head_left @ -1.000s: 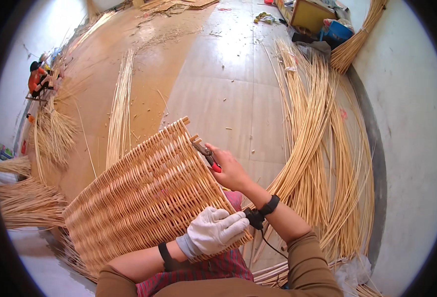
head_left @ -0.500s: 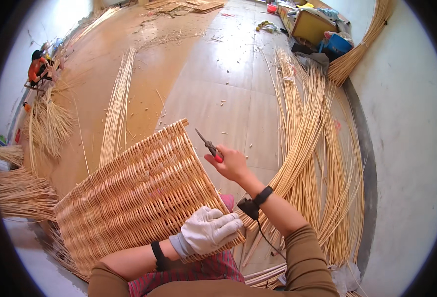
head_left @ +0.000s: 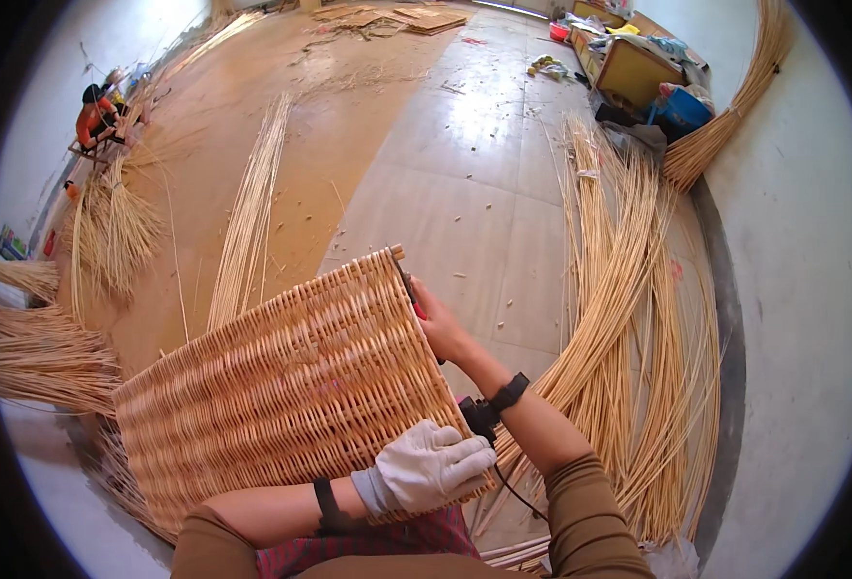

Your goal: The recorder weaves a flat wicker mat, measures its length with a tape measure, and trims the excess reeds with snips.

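Observation:
A woven wicker panel [head_left: 281, 386] lies tilted across my lap, its right edge angling up and away from me. My left hand [head_left: 432, 467], in a white glove, is closed over the near right part of the panel, with the thumb side hidden. Bare, my right hand [head_left: 439, 326] is closed around pruning shears [head_left: 405, 279] with dark blades and a red handle. The blades lie against the panel's far right corner, beside a protruding stick end [head_left: 397, 251]. Part of the shears and some fingers are hidden behind the panel's edge.
Long loose willow rods [head_left: 638, 367] spread over the floor at my right. Another bundle [head_left: 252, 212] lies ahead, with more bundles [head_left: 49, 357] at the left. A person [head_left: 97, 121] sits far left. Blue tub [head_left: 679, 111] and clutter stand far right.
My right hand has brought the shears down and in against the panel's far right corner. The view has shifted slightly, and my left hand keeps its hold on the panel.

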### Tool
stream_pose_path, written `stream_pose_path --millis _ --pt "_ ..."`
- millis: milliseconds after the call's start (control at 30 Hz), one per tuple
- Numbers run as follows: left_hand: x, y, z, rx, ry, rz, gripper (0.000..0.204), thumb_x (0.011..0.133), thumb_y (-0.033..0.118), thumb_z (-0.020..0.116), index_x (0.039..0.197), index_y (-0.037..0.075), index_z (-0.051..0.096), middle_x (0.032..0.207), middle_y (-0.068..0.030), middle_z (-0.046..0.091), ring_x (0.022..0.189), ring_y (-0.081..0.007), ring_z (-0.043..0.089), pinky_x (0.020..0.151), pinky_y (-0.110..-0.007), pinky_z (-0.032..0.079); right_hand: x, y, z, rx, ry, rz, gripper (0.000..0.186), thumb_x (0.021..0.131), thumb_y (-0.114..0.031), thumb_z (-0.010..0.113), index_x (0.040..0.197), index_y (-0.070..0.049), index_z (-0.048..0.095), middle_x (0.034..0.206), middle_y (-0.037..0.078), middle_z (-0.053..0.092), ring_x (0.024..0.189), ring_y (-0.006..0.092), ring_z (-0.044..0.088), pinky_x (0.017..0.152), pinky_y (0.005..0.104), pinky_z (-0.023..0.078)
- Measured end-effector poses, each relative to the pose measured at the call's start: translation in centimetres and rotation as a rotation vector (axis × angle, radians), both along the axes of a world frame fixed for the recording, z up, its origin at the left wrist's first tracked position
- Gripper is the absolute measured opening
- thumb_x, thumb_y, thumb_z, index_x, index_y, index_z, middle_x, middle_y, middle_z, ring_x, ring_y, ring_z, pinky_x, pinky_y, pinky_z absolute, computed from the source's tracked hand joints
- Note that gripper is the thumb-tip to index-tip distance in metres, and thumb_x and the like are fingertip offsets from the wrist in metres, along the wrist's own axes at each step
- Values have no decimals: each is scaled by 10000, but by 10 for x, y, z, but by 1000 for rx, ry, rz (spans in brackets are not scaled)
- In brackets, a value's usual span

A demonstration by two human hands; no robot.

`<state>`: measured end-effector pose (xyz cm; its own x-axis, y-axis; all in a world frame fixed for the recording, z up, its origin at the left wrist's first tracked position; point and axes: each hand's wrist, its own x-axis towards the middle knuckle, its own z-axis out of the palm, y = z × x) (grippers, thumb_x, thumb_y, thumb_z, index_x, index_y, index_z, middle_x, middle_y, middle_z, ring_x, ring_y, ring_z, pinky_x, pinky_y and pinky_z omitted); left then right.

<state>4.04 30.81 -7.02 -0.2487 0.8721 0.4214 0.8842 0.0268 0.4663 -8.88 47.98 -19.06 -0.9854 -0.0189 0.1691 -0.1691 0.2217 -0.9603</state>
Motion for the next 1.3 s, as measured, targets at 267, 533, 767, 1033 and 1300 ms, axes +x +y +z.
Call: stream_pose_path --millis 267,533,767,1033,1300 --pt "1 -2 -1 1 -49 -24 382 879 308 718 1188 101 630 1152 -75 676 854 -240 650 726 -401 519 5 -1 24 181 -65 -76 584 932 -435 661 1339 -39 528 1146 272 669 1106 448 628 950 488 492" --pt "3 -9 -1 -10 -14 1 364 855 367 777 1131 150 681 1111 -30 721 859 -228 676 765 -400 534 3 6 25 577 -65 -179 354 942 -403 636 1038 -68 574 829 236 682 818 480 657 704 575 501" --pt "2 8 -5 -31 67 24 293 834 206 790 1108 156 699 1140 -43 733 986 -241 689 852 -402 505 127 80 -67 402 -386 -253 503 861 -528 723 1102 -91 659 924 229 718 915 425 701 782 521 545" --pt "-84 -42 42 -30 138 376 428 956 98 712 1348 12 564 1361 -150 598 1271 -289 568 1114 -412 433 435 82 -208 570 -1220 -752 873 689 -661 815 1402 -260 510 1298 231 596 1244 426 569 981 601 444" --pt "-205 -121 11 -414 -617 468 534 1064 429 575 1347 -22 540 1266 -99 623 1140 -171 557 1020 -325 442 494 12 -237 653 -1178 -948 899 717 -613 823 1476 -259 497 1328 210 551 1298 393 479 1122 575 285"
